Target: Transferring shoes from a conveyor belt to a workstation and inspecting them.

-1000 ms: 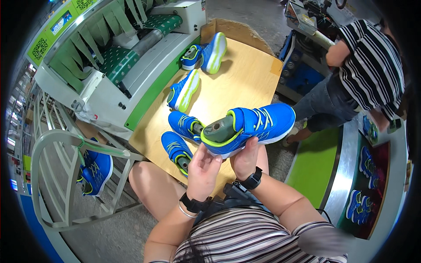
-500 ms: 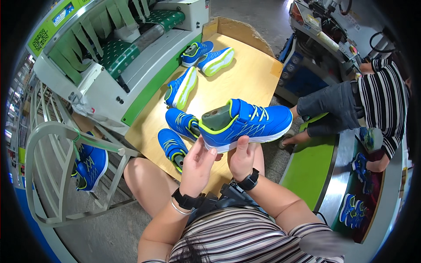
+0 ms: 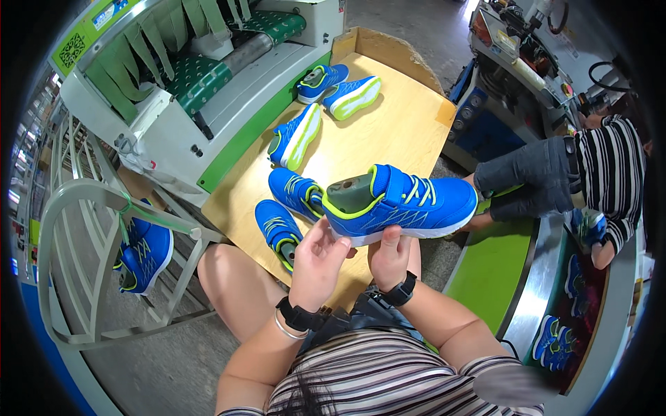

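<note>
Both my hands hold up one blue sneaker (image 3: 409, 208) with lime lining, a strap and a white sole, its toe to the right. A dark green shoe last (image 3: 349, 194) fills its opening. My left hand (image 3: 318, 260) grips the heel end, thumb along the sole edge. Under the middle of the sole is my right hand (image 3: 390, 256), thumb against its near side; its other fingers are hidden by the shoe. Just left of the held sneaker, two more blue sneakers (image 3: 276, 225) (image 3: 295, 188) lie on the wooden table (image 3: 361, 149).
Farther back on the table lie a sneaker on its side (image 3: 297, 139) and two others (image 3: 352, 96). A machine with a green belt (image 3: 201, 83) and hanging strips stands left. A metal rack (image 3: 76, 256) holds another sneaker (image 3: 147, 253). At right, a person (image 3: 610, 166) handles shoes.
The held sneaker stays in both hands and has barely turned. The whole view has shifted slightly. The person at right has raised a shoe from the surface there.
</note>
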A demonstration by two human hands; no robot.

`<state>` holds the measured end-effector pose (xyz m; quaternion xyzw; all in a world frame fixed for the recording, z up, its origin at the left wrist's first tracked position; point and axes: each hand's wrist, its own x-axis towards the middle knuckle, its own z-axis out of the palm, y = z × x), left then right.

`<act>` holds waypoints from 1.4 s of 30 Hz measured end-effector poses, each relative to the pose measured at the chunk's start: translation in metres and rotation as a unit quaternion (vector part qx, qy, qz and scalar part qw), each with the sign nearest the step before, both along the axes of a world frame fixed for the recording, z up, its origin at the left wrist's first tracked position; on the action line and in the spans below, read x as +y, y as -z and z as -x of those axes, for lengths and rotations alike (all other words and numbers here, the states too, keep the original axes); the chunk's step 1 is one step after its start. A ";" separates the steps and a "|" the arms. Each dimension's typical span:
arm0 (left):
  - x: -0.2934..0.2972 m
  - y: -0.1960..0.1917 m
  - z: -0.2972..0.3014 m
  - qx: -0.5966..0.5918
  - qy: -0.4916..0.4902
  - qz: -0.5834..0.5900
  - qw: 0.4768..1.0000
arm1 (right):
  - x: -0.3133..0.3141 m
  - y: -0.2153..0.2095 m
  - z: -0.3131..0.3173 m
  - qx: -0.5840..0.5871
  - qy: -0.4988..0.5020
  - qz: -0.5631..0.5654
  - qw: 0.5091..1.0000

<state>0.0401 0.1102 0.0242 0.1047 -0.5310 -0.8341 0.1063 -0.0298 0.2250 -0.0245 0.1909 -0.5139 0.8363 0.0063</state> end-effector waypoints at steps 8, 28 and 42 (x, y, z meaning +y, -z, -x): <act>0.003 -0.002 -0.002 0.001 0.013 0.024 1.000 | 0.008 0.003 0.015 -0.006 -0.014 -0.020 1.000; 0.004 0.003 -0.001 -0.084 -0.045 -0.007 0.995 | 0.001 0.012 0.006 -0.128 -0.045 0.020 0.991; 0.010 0.007 0.001 -0.052 -0.023 -0.027 0.998 | 0.003 0.011 0.008 -0.070 0.010 -0.003 0.997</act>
